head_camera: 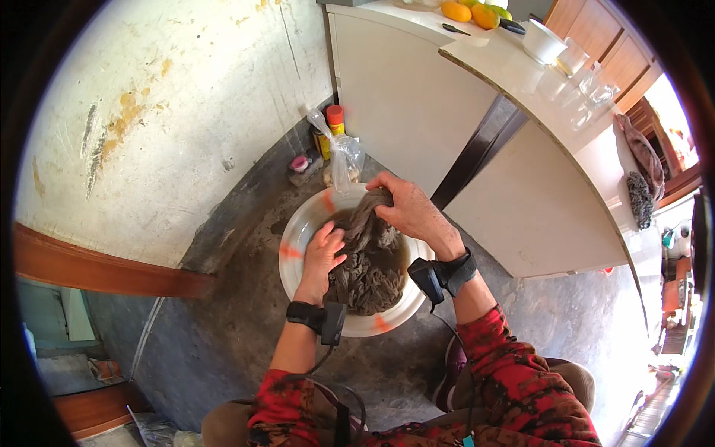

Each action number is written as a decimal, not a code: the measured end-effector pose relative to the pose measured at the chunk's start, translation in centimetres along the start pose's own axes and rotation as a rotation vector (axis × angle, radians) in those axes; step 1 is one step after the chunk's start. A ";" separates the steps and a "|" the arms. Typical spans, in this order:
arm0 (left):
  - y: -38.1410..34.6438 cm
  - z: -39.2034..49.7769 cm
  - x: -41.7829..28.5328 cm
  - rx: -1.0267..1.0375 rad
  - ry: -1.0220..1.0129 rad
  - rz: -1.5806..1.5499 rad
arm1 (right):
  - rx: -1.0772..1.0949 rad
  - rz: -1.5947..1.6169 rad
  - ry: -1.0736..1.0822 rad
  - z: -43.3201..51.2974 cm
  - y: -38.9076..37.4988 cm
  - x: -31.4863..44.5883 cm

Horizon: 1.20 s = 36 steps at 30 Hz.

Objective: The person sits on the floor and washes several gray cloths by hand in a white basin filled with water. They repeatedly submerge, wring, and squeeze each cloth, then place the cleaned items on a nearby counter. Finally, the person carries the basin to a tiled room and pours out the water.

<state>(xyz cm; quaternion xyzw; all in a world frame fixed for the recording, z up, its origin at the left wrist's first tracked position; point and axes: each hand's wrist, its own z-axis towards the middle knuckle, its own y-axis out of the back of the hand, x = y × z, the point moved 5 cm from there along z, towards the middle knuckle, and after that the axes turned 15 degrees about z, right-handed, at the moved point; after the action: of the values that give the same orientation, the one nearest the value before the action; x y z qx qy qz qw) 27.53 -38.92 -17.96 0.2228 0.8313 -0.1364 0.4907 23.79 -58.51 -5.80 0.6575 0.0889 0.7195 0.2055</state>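
Observation:
A white basin (416,313) with orange marks stands on the floor before me, holding murky brown water. In it lies a bunched, wet grey-brown cloth (371,279). My right hand (410,209) grips a raised part of the cloth between thumb and fingers above the basin's far right side. My left hand (324,254) is at the basin's left side, its fingers apart beside the cloth; nothing is seen in its grasp. Both wrists bear black strapped devices with cables.
Behind the basin stand a tied clear plastic bag (346,156) and a red-capped yellow container (335,120). A white cabinet (402,95) rises at the back right under a counter with fruit, a white bowl (543,43) and glasses. The stained wall (184,112) is at left.

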 end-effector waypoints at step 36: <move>-6.9 -2.3 -1.8 0.379 -0.047 -0.649 | 0.208 0.090 0.204 -6.1 2.4 14.1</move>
<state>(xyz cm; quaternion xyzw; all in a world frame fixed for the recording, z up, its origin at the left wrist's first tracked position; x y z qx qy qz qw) 23.11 -44.30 -15.23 0.0313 0.8070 -0.4415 0.3910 16.69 -53.93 7.28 0.6021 0.1538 0.7778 0.0936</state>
